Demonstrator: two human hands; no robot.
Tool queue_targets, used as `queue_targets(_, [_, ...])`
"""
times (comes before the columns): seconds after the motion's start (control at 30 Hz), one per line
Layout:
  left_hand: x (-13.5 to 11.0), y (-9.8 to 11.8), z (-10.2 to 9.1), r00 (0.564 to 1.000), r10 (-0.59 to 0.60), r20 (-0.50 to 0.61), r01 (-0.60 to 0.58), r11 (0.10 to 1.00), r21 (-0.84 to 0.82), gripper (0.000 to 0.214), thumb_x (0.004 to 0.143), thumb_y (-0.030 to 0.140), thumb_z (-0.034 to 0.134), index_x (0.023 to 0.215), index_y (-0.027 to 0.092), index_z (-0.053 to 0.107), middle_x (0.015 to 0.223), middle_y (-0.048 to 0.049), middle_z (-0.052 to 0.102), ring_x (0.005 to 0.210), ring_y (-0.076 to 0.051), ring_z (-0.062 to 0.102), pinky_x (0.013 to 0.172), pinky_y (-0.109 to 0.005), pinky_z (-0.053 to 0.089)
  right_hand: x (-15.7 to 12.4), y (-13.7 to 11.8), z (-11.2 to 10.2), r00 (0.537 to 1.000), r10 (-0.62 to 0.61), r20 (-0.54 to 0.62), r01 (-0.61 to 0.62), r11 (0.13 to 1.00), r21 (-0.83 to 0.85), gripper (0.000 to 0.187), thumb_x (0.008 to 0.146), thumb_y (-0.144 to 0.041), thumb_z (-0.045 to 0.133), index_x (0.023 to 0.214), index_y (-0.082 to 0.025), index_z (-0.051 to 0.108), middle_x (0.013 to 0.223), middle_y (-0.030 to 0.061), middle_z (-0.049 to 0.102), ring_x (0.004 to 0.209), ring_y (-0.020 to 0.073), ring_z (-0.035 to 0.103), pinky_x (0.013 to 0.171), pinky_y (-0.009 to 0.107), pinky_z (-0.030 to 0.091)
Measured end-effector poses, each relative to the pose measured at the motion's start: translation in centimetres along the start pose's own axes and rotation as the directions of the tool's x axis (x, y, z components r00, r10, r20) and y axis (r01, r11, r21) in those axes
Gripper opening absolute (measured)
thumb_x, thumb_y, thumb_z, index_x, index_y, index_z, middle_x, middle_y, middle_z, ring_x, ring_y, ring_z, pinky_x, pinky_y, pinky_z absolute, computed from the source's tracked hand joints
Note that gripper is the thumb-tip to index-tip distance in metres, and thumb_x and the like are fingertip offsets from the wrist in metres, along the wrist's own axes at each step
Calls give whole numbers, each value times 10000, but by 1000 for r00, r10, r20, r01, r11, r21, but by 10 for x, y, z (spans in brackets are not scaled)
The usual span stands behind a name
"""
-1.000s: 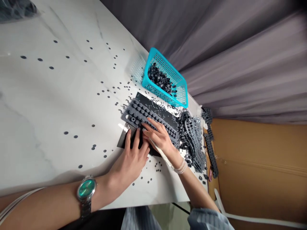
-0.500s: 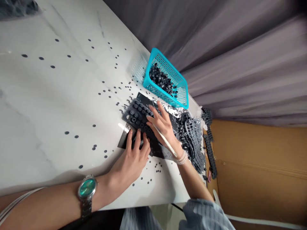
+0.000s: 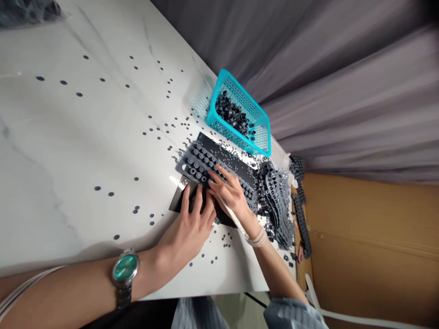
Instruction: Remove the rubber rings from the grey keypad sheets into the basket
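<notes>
A dark grey moulded rubber sheet (image 3: 195,161) with rows of raised round cups lies on a glossy black mat (image 3: 233,162). My left hand (image 3: 192,226) rests near the sheet's lower edge, fingers apart and pressing down on the dark surface. Over the sheet's middle, my right hand (image 3: 233,197) is closed round a slim white stick-like tool (image 3: 229,211). Its tip is hidden by the fingers, so I cannot tell whether it touches a cup. The fingertips of both hands are close together.
A turquoise basket (image 3: 210,103) holding small black rubber pieces stands behind the mat. Grey perforated sheets (image 3: 279,201) are heaped to the right. Small dark discs (image 3: 98,188) are scattered over the white marble-patterned table (image 3: 68,151). A cardboard box (image 3: 370,228) stands at right.
My right hand has come down and nearer to my left hand, with its fingers drawn in, uncovering more cups. My left hand has stayed almost in place.
</notes>
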State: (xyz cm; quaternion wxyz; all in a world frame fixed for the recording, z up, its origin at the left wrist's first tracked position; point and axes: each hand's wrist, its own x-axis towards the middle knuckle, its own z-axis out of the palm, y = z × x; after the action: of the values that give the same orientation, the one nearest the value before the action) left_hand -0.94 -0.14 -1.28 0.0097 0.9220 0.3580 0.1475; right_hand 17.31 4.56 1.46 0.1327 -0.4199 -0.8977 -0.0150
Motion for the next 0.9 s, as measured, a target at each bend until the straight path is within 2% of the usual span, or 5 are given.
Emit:
queue_targets(0.23, [1,0,-3,999,-10,31,11,999,-42,529,940,389,511,1355,72,594,1424,-259,541,1326,-458,471,1114,-675,296,13,9,0,996,-89,30,90,994,-64,193,963,-93,525,1127,-174,587,1286,167,669,1432,263,422,1026,455,519])
queue_targets(0.47, [2,-1,-4,999,-8,33,10,999,-52,526,945,390,498,1362,85,596,1441,-246,532,1339,-463,455,1113,-687,284,47,33,-4,977,49,-209,-59,997,-42,213,976,-129,492,1146,-233,567,1425,110,563,1496,275,294,1102,525,481])
queue_targets(0.53, [2,-1,-4,1000,-5,29,6,999,-47,518,949,387,485,1352,84,603,1430,-243,543,1330,-462,465,1109,-685,292,46,29,-5,985,17,-175,-22,999,-30,182,965,-150,530,1124,-226,578,1460,119,532,1510,295,251,1118,541,458])
queue_targets(0.67, [1,0,-2,1000,-8,23,9,999,-37,517,940,399,491,1333,86,612,1396,-226,574,1322,-456,473,1112,-684,293,25,12,-3,995,-46,-86,48,999,23,191,953,-131,551,1130,-202,561,1370,157,615,1469,292,353,1046,523,505])
queue_targets(0.9, [0,1,-1,999,-16,28,17,999,-27,506,926,393,508,1309,82,621,1373,-236,589,1319,-446,478,1124,-680,271,10,0,1,999,-34,-32,36,998,56,177,959,-131,543,1114,-210,576,1309,142,667,1421,265,438,1004,476,507])
